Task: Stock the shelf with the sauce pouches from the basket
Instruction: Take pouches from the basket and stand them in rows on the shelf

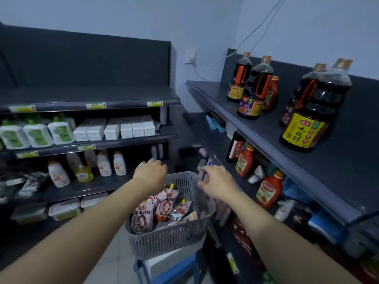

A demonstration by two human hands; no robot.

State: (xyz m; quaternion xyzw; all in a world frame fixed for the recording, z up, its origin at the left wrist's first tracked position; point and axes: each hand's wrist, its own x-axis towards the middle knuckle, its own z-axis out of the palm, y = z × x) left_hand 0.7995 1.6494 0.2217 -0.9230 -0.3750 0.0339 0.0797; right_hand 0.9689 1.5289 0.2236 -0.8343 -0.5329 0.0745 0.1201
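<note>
Basket rim beneath left hand, right hand

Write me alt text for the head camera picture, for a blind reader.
A left hand and a right hand reach over a grey basket of pink sauce pouches, between dark store shelves holding red squeeze bottles and soy sauce bottles.
</note>
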